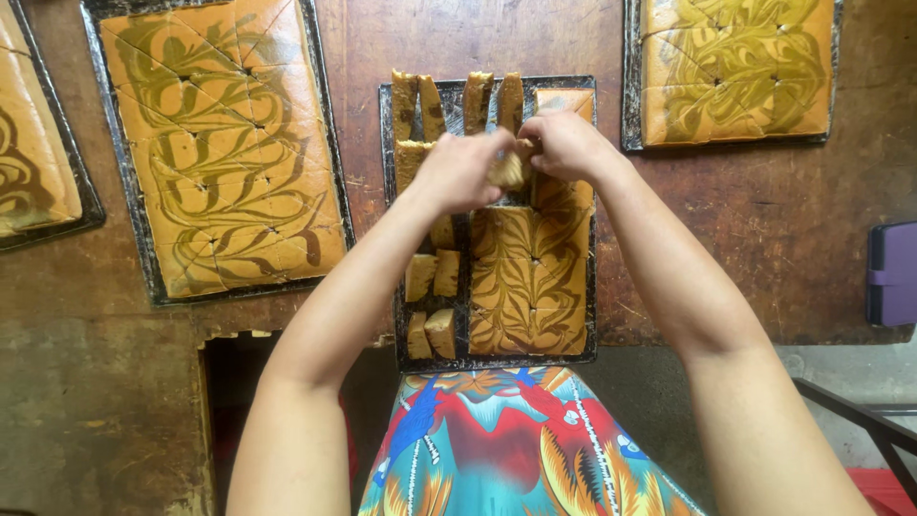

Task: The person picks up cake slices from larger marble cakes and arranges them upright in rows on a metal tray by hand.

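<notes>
Left hand [458,172] and right hand [565,143], grips clamped together on one cake piece [507,171], pale tan and crumbly-sided. It is held above the dark tray [389,220] of marbled orange-brown cake on the worktop [764,220].

Soft, even daylight; sharp centre, slight bending at edges.

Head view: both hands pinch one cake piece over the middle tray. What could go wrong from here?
1. The cake piece, pinched between left hand and right hand, could crumble.
2. Forearms may brush the upright slices in the middle tray and topple them.
</notes>
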